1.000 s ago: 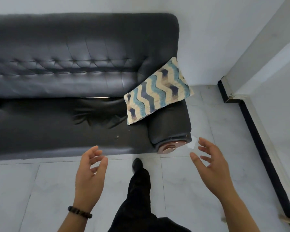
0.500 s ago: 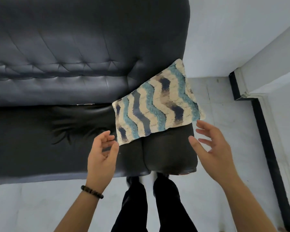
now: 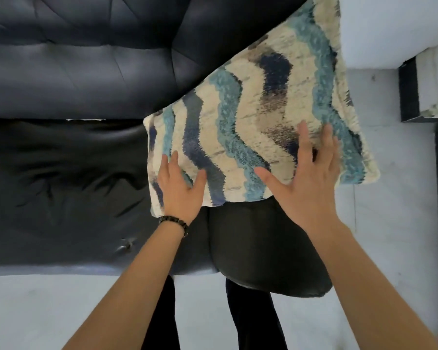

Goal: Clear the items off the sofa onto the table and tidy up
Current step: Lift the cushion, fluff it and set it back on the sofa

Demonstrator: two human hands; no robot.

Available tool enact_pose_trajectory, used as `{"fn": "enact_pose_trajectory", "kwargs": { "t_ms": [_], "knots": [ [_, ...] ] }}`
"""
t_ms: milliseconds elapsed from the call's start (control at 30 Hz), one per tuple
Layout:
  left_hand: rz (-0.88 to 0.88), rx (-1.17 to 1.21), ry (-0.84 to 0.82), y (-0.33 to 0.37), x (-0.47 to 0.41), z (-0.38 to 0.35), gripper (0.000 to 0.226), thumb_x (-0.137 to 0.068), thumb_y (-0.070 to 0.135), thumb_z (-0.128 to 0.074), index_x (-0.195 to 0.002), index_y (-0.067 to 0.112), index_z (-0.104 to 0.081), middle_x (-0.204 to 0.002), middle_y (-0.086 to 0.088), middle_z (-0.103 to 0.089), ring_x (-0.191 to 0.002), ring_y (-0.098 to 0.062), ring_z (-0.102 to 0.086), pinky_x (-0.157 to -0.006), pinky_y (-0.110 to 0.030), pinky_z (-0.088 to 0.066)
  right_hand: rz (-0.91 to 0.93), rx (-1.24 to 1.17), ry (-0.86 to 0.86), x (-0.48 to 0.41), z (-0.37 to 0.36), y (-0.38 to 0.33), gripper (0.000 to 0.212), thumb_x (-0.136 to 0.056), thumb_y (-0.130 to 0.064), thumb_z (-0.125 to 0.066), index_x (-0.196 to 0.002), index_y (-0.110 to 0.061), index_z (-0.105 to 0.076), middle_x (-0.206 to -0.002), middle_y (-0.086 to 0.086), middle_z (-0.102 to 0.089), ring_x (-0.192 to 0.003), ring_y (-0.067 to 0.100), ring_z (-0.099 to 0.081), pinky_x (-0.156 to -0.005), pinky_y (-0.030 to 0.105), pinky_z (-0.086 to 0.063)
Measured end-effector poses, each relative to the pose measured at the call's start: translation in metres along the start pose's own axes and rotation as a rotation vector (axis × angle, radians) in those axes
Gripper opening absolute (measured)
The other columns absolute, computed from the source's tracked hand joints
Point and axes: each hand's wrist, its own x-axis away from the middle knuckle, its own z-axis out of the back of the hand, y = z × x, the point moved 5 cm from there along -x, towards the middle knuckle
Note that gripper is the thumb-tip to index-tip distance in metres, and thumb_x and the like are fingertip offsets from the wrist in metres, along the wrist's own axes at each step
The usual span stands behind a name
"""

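The left hand and right hand lie flat, fingers straight, on the near edge of the pillow, which leans on the sofa arm.

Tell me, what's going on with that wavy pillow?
A person is bending over a black sofa with both hands on a wavy blue and cream cushion. The cushion leans at the sofa's end, above the armrest. The left hand touches its lower corner and the right hand lies flat on its front. It is not yet lifted away.
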Motion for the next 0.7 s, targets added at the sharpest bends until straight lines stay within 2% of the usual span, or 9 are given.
{"fn": "enact_pose_trajectory", "kwargs": {
  "t_ms": [67,133,200,233,300,400,500,600,700],
  "knots": [
    [0.043,0.027,-0.028,-0.014,-0.023,-0.017,0.085,-0.09,0.04,-0.064,-0.153,0.014,-0.015,-0.156,-0.006,-0.027,-0.142,-0.019,-0.026,-0.114,-0.031,-0.023,-0.054,0.09,0.044,-0.008,-0.018,0.003,0.107,-0.08,-0.074,-0.056,-0.157,-0.02,-0.006,-0.158,0.023,-0.017,-0.141,0.044,-0.022,-0.114,0.056,-0.018],
    [0.081,0.061,0.005,-0.026,-0.038,-0.024,0.082,-0.091,0.033,-0.065,-0.153,0.011,-0.016,-0.133,-0.004,-0.055,-0.117,-0.016,-0.052,-0.096,-0.026,-0.039,-0.101,0.123,0.103,-0.014,-0.027,0.001,0.114,-0.078,-0.069,-0.064,-0.157,-0.011,-0.006,-0.143,0.025,-0.036,-0.126,0.042,-0.037,-0.106,0.053,-0.028],
    [0.079,0.005,0.06,-0.028,-0.049,-0.021,0.065,-0.093,0.026,-0.062,-0.148,0.009,-0.032,-0.099,0.002,-0.067,-0.1,-0.019,-0.062,-0.083,-0.024,-0.042,-0.132,0.099,0.106,-0.019,-0.031,-0.007,0.108,-0.081,-0.058,-0.068,-0.156,-0.008,-0.007,-0.134,0.024,-0.043,-0.12,0.04,-0.041,-0.104,0.05,-0.03],
    [0.083,-0.023,0.056,-0.027,-0.053,-0.016,0.052,-0.094,0.025,-0.061,-0.141,0.009,-0.045,-0.095,0.001,-0.068,-0.1,-0.022,-0.064,-0.083,-0.026,-0.045,-0.139,0.052,0.095,-0.02,-0.031,-0.014,0.101,-0.084,-0.051,-0.069,-0.156,-0.009,-0.01,-0.137,0.022,-0.044,-0.123,0.04,-0.042,-0.104,0.049,-0.031],
    [0.089,-0.007,0.045,-0.025,-0.057,0.001,0.031,-0.093,0.021,-0.061,-0.121,0.009,-0.065,-0.103,-0.007,-0.072,-0.102,-0.024,-0.065,-0.086,-0.028,-0.047,-0.149,-0.122,0.085,-0.017,-0.026,-0.032,0.085,-0.087,-0.033,-0.072,-0.154,-0.011,-0.024,-0.142,0.014,-0.048,-0.131,0.033,-0.043,-0.108,0.044,-0.034],
    [0.043,0.139,0.111,-0.022,-0.052,0.05,0.018,-0.091,0.019,-0.064,-0.104,0.007,-0.07,-0.095,-0.004,-0.07,-0.089,-0.016,-0.062,-0.081,-0.023,-0.047,-0.199,-0.383,0.093,-0.005,-0.014,-0.063,0.069,-0.088,-0.017,-0.071,-0.148,-0.016,-0.038,-0.14,0.0,-0.055,-0.131,0.017,-0.049,-0.107,0.027,-0.037],
    [-0.057,0.204,0.234,-0.022,-0.033,0.111,0.012,-0.091,0.017,-0.065,-0.1,0.01,-0.068,-0.093,-0.001,-0.067,-0.087,-0.009,-0.059,-0.075,-0.015,-0.047,-0.209,-0.56,0.126,0.012,-0.011,-0.097,0.063,-0.087,-0.01,-0.07,-0.144,-0.019,-0.043,-0.132,-0.003,-0.061,-0.121,0.008,-0.056,-0.099,0.019,-0.043],
    [-0.145,0.212,0.379,-0.027,-0.025,0.168,0.011,-0.093,0.012,-0.061,-0.101,0.005,-0.063,-0.096,-0.001,-0.062,-0.086,-0.005,-0.055,-0.072,-0.002,-0.04,-0.176,-0.704,0.151,0.023,-0.025,-0.139,0.061,-0.086,-0.004,-0.07,-0.142,-0.012,-0.045,-0.127,-0.001,-0.062,-0.113,-0.001,-0.058,-0.09,0.01,-0.046],
    [-0.277,0.154,0.536,-0.042,-0.039,0.211,0.014,-0.095,0.011,-0.056,-0.103,0.0,-0.059,-0.1,0.0,-0.055,-0.089,0.0,-0.05,-0.076,-0.006,-0.042,-0.141,-0.82,0.196,0.023,-0.065,-0.175,0.057,-0.086,-0.001,-0.07,-0.136,-0.003,-0.044,-0.12,-0.007,-0.059,-0.109,-0.008,-0.056,-0.089,0.01,-0.045]
  ]
}}
